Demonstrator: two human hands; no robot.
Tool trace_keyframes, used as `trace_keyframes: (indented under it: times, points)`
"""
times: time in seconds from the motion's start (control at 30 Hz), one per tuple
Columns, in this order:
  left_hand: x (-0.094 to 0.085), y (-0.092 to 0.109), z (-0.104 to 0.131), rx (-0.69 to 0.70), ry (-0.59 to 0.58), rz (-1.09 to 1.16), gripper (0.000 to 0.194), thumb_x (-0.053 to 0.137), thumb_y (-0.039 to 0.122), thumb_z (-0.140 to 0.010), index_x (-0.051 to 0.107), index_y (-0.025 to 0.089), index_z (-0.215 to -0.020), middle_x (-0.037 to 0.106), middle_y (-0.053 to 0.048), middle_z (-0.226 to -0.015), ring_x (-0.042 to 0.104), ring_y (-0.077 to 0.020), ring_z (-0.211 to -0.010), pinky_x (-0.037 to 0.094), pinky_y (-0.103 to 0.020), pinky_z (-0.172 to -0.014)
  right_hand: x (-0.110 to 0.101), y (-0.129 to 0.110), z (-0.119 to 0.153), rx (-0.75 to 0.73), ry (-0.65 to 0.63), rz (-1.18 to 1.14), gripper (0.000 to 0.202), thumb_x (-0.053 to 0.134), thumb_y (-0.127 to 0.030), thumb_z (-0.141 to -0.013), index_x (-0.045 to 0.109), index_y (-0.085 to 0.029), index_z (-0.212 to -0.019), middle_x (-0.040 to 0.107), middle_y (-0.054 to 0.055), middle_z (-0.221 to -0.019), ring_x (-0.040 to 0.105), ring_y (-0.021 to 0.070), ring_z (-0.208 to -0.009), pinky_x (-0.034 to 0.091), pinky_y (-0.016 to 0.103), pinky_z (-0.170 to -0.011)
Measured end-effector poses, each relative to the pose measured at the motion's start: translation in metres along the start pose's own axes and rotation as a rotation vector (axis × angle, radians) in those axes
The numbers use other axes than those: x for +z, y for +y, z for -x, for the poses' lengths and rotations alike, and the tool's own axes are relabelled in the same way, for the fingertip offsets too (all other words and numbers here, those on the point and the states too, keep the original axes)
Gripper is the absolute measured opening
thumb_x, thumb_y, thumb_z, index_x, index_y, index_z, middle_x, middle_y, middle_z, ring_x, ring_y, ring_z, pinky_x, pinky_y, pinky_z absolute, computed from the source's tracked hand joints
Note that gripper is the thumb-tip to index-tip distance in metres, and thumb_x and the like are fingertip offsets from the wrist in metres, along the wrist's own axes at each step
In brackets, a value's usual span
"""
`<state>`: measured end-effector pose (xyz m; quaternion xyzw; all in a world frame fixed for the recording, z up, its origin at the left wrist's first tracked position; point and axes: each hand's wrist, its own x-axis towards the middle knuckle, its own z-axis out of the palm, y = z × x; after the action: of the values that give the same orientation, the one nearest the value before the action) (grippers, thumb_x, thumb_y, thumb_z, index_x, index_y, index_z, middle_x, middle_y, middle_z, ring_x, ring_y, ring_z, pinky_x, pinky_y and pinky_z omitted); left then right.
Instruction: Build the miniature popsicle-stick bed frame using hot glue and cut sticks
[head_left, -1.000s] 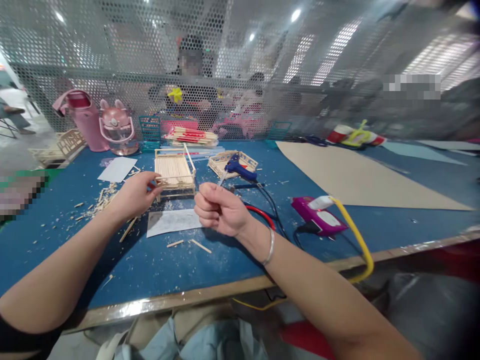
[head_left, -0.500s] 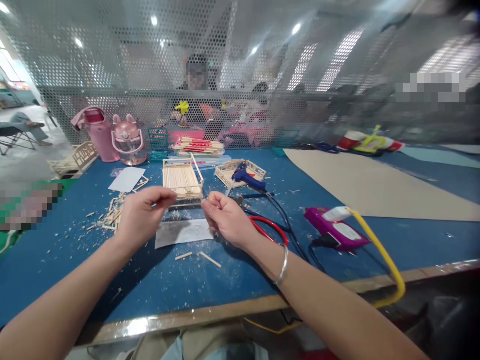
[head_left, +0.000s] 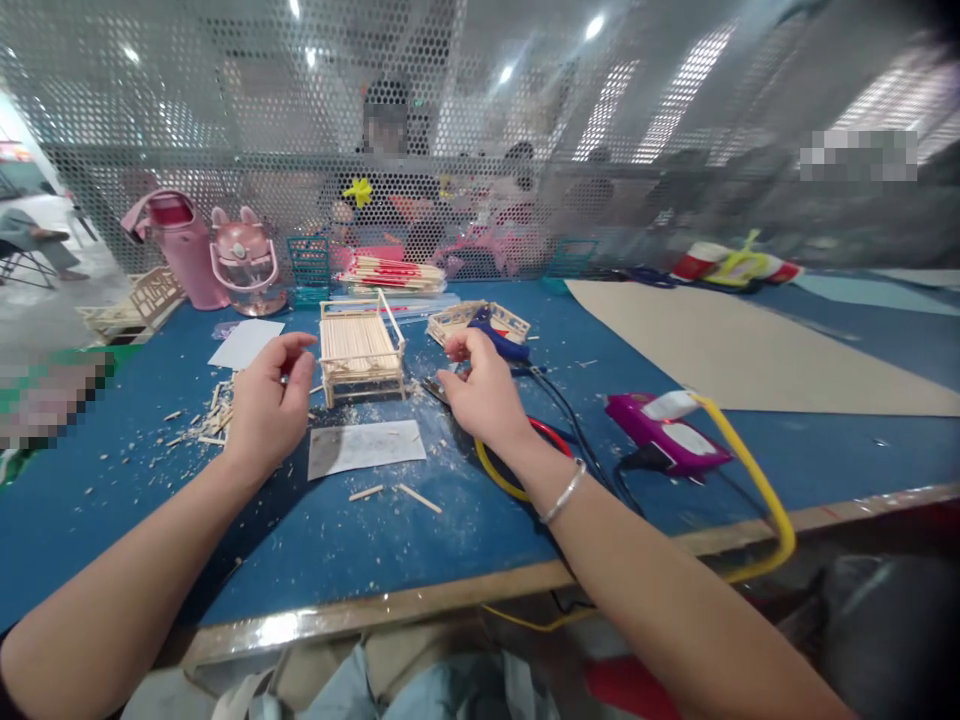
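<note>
A small bed-like frame of thin wooden sticks [head_left: 360, 345] stands on the blue table. My left hand [head_left: 270, 400] hovers just left of it, thumb and fingers apart, holding nothing. Right of the frame is my right hand [head_left: 487, 390], its fingers loosely curved and apart with nothing seen between them. A blue glue gun [head_left: 504, 343] lies just beyond that hand, its nozzle hidden. Beneath the hand and wrist, pliers [head_left: 436, 391] with red and yellow handles are partly covered. A white paper strip [head_left: 367, 448] and two short sticks [head_left: 418, 498] lie in front of the frame.
Stick offcuts [head_left: 214, 415] are scattered at the left near a white card [head_left: 246, 343]. Two pink bottles [head_left: 247, 265] and bundled sticks [head_left: 394, 275] stand or lie at the back. A purple power strip [head_left: 667, 435] with a yellow cable is at the right, near brown board [head_left: 735, 350].
My hands have moved apart and slightly up in view, the left to the left and the right to the right. My fingers have opened from pinches. The stick frame shows more fully.
</note>
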<state>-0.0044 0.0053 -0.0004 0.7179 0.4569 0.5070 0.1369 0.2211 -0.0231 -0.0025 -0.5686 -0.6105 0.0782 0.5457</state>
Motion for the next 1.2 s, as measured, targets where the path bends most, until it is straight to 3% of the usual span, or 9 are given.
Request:
trace_keyframes:
  times: [0.17,0.33,0.43,0.53,0.67,0.77,0.97,1.07,1.2]
  points:
    - [0.009,-0.001,0.004,0.127,-0.037,-0.053,0.023,0.055,0.023,-0.080,0.057,0.017,-0.102,0.061,-0.007,-0.093,0.058,-0.0170,-0.082,0.048,-0.028,-0.065,0.001,-0.012,0.006,-0.024,-0.045,-0.008,0.043,0.048,-0.040,-0.085,0.025,-0.022,-0.053,0.025,-0.006,-0.051,0.024,0.0092,-0.051,0.021,0.027,-0.051]
    - [0.009,0.000,0.006,0.202,-0.031,-0.104,0.020,0.054,0.020,-0.081,0.057,0.018,-0.100,0.062,-0.008,-0.097,0.058,-0.0208,-0.093,0.049,-0.034,-0.074,0.003,-0.016,0.013,0.037,-0.190,-0.121,0.055,0.032,-0.056,-0.089,0.021,-0.022,-0.047,0.021,-0.005,-0.046,0.021,0.0080,-0.046,0.017,0.028,-0.048]
    - [0.008,0.007,0.010,0.267,-0.018,-0.102,0.017,0.053,0.019,-0.081,0.058,0.019,-0.098,0.063,-0.008,-0.096,0.058,-0.0214,-0.094,0.049,-0.036,-0.079,0.006,-0.020,0.019,-0.039,-0.279,-0.114,0.046,0.029,-0.044,-0.093,0.037,-0.020,-0.054,0.034,-0.004,-0.049,0.033,0.0096,-0.048,0.025,0.026,-0.051]
    - [0.010,0.015,0.017,0.367,-0.138,-0.036,0.018,0.052,0.017,-0.083,0.057,0.020,-0.099,0.064,-0.006,-0.092,0.060,-0.0178,-0.084,0.050,-0.033,-0.075,0.010,-0.024,0.023,-0.128,-0.346,-0.079,0.020,0.035,-0.025,-0.090,0.049,-0.020,-0.077,0.046,-0.003,-0.060,0.043,0.0114,-0.054,0.032,0.025,-0.056]
    - [0.014,0.021,0.026,0.504,-0.308,0.037,0.025,0.050,0.011,-0.083,0.057,0.021,-0.105,0.065,-0.007,-0.097,0.061,-0.0163,-0.087,0.052,-0.030,-0.074,0.014,-0.022,0.026,-0.245,-0.377,-0.106,0.026,0.035,-0.001,-0.067,0.050,-0.020,-0.076,0.055,0.001,-0.074,0.052,0.0132,-0.072,0.040,0.025,-0.067]
    - [0.017,0.021,0.027,0.528,-0.355,0.074,0.025,0.050,0.008,-0.083,0.059,0.020,-0.103,0.067,-0.006,-0.094,0.062,-0.0146,-0.086,0.052,-0.027,-0.074,0.013,-0.019,0.026,-0.247,-0.399,-0.133,0.025,0.033,-0.001,-0.057,0.048,-0.019,-0.060,0.053,-0.002,-0.061,0.051,0.0113,-0.062,0.039,0.023,-0.061]
    - [0.019,0.020,0.028,0.553,-0.436,0.158,0.016,0.052,0.006,-0.083,0.065,0.016,-0.084,0.069,-0.003,-0.080,0.064,-0.0113,-0.072,0.052,-0.020,-0.065,0.009,-0.022,0.026,-0.204,-0.352,-0.167,0.022,0.035,-0.004,-0.065,0.047,-0.018,-0.053,0.047,-0.004,-0.050,0.046,0.0083,-0.050,0.036,0.020,-0.052]
    - [0.022,0.020,0.030,0.540,-0.466,0.122,0.018,0.051,0.006,-0.084,0.065,0.016,-0.084,0.068,-0.004,-0.083,0.064,-0.0117,-0.074,0.052,-0.021,-0.066,0.011,-0.022,0.026,-0.211,-0.301,-0.144,0.022,0.038,-0.003,-0.069,0.053,-0.018,-0.063,0.054,-0.003,-0.058,0.052,0.0090,-0.056,0.041,0.021,-0.056]
    - [0.023,0.020,0.031,0.521,-0.472,0.071,0.015,0.053,0.008,-0.083,0.065,0.017,-0.086,0.065,-0.005,-0.083,0.063,-0.0127,-0.075,0.052,-0.024,-0.068,0.016,-0.020,0.028,-0.275,-0.286,-0.173,0.022,0.046,-0.002,-0.073,0.059,-0.019,-0.079,0.064,0.002,-0.085,0.061,0.0125,-0.082,0.048,0.026,-0.075]
